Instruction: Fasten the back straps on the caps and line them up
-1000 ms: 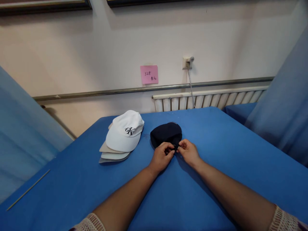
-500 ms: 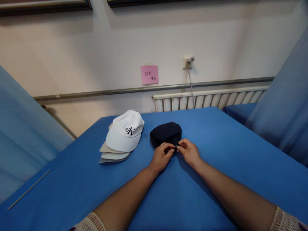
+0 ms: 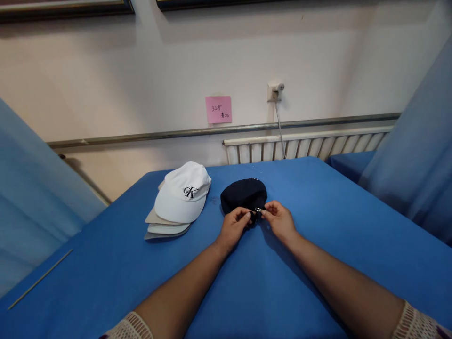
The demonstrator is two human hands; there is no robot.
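A black cap (image 3: 243, 194) lies on the blue-covered table with its back strap side toward me. My left hand (image 3: 234, 229) is closed, thumb and forefinger pinching the black strap at the cap's near edge. From the other side, my right hand (image 3: 280, 220) pinches a small metal buckle (image 3: 258, 210) by its end, between thumb and forefinger. The buckle shows as a bright oval ring close to the strap. Left of the black cap sits a stack of caps, topped by a white cap (image 3: 185, 193) with black letters; beige and grey brims stick out under it.
A thin stick (image 3: 40, 278) lies along the table's left side. Behind the blue table (image 3: 282, 282) are a metal rail (image 3: 176, 133), a white radiator (image 3: 307, 146) and a wall socket (image 3: 274, 92) with a cord. Blue curtains (image 3: 31, 197) hang at both sides.
The metal buckle now shows plainly between my hands, where fingers mostly covered it before. My hands have drawn slightly apart. The caps stay where they were.
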